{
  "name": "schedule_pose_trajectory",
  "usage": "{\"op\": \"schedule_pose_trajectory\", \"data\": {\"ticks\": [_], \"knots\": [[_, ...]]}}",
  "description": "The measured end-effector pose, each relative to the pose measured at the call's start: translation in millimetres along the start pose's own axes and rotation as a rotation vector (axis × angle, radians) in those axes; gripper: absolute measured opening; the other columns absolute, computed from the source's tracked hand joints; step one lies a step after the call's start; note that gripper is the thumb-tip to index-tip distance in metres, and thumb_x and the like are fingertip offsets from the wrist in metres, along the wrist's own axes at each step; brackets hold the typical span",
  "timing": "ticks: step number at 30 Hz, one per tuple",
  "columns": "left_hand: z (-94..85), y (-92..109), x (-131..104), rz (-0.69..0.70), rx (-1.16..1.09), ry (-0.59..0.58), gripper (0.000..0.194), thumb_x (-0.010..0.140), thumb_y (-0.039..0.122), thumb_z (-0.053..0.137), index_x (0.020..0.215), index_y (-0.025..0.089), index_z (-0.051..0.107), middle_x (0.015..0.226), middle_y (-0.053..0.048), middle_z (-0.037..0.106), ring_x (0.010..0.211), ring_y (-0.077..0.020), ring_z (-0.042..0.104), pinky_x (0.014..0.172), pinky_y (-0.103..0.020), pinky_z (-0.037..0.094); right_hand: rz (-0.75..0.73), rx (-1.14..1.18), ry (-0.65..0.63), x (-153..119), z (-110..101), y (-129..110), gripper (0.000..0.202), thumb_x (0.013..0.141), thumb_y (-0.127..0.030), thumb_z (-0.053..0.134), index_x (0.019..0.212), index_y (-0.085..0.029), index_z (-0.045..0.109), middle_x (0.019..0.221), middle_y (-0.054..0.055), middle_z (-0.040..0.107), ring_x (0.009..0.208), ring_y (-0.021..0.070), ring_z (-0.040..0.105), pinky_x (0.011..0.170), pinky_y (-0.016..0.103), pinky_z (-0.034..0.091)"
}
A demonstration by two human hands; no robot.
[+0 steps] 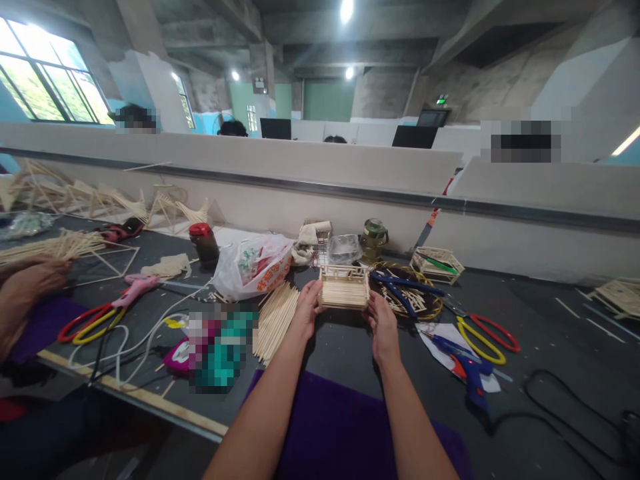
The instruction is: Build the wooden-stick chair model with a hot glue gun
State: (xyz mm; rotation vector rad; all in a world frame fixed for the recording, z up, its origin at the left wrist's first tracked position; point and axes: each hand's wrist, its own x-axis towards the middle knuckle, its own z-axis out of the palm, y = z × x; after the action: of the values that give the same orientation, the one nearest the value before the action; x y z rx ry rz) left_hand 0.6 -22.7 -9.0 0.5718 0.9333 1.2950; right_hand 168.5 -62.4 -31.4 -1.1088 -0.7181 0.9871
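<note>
A small stick frame (345, 297) is held above the bench (345, 340), clear of its front edge and in front of the partition (280, 207). Its left end is gripped by the left hand (307, 310) and its right end by the right hand (383, 327); the fingers of both are curled in, opened only as far as the ends they pinch. Parallel sticks are seen across its floor, with a rail along its far side.

Just beyond the right hand, a round basket (439, 312) with a yellow rim is filled with short stick pieces, and blue-handled pliers (407, 297) are laid across it. Left of the frame, a white plastic bag (233, 273) with red print is placed; green and red items are seen through it. Toward the bench's back edge, a clear plastic box (345, 248) is set beside a dark green jar (374, 240); their contents cannot be told. Farther left, a red-lidded bottle (204, 247) is stood upright. Right of the jar, a green-handled tool (439, 264) is rested on a stick tray (443, 275). Near the left hand, a bundle of sticks (275, 323) is laid. At the bench's left end, sticks are handled by a co-worker's hands (33, 287).
</note>
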Motion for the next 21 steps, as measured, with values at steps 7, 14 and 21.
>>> {"op": "schedule_pose_trajectory", "data": {"ticks": [7,14,21], "knots": [[-2.0,0.5,2.6,-0.039,-0.005,-0.049,0.052,0.07,0.056,0.073,0.108,0.023,0.062,0.103,-0.005,0.071,0.077,-0.015,0.066,0.064,-0.025,0.05,-0.021,0.092,0.042,-1.2,2.4,-3.9,0.052,0.08,-0.059,0.063,0.115,-0.021,0.065,0.115,0.009,0.069,0.104,0.0218,0.063,0.074,0.029,0.047],[-1.3,0.5,3.5,-0.081,-0.027,-0.042,0.051,0.074,0.058,0.07,0.11,0.022,0.066,0.099,-0.006,0.073,0.074,-0.0152,0.068,0.061,-0.025,0.053,-0.029,0.115,0.035,-1.3,1.6,-4.3,0.051,0.08,-0.057,0.064,0.115,-0.021,0.065,0.117,0.01,0.069,0.106,0.0222,0.064,0.075,0.029,0.047],[-1.0,1.5,3.0,-0.121,-0.031,-0.037,0.045,0.081,0.056,0.063,0.111,0.022,0.066,0.104,-0.007,0.073,0.073,-0.0147,0.068,0.062,-0.026,0.054,-0.035,0.124,0.04,-2.6,3.4,-6.7,0.049,0.079,-0.056,0.065,0.114,-0.021,0.065,0.116,0.01,0.069,0.105,0.0223,0.064,0.075,0.03,0.049]]}}
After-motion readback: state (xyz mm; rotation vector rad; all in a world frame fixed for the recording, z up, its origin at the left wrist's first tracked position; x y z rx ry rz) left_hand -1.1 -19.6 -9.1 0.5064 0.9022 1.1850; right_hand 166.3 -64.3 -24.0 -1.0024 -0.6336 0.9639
